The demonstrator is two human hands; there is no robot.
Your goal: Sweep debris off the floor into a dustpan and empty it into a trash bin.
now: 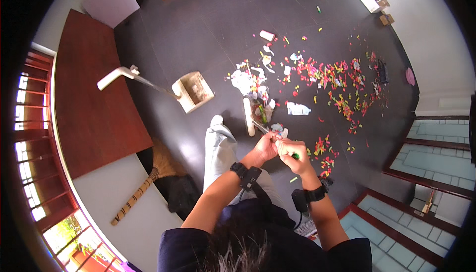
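Both my hands are closed around the handle (pixel 260 126) of a long-handled broom, which runs down to the floor. My left hand (pixel 266 147) grips it just ahead of my right hand (pixel 293 155), and a green part of the handle shows at the right one. The broom's pale, narrow head (pixel 248 117) rests on the dark floor, against a heap of white crumpled paper and wrappers (pixel 243 81); its bristles cannot be made out. To the left of the heap stands a long-handled dustpan (pixel 193 92) with some dirt inside, its white grip (pixel 115 77) raised.
Colourful bits (pixel 327 74) lie scattered to the right, with a white plastic bottle (pixel 298 109) and a pink-white packet (pixel 267 35) among the litter. A brown wooden panel (pixel 100 97) and a straw broom (pixel 135 196) are on the left. Glass-paned doors (pixel 438 147) stand at right.
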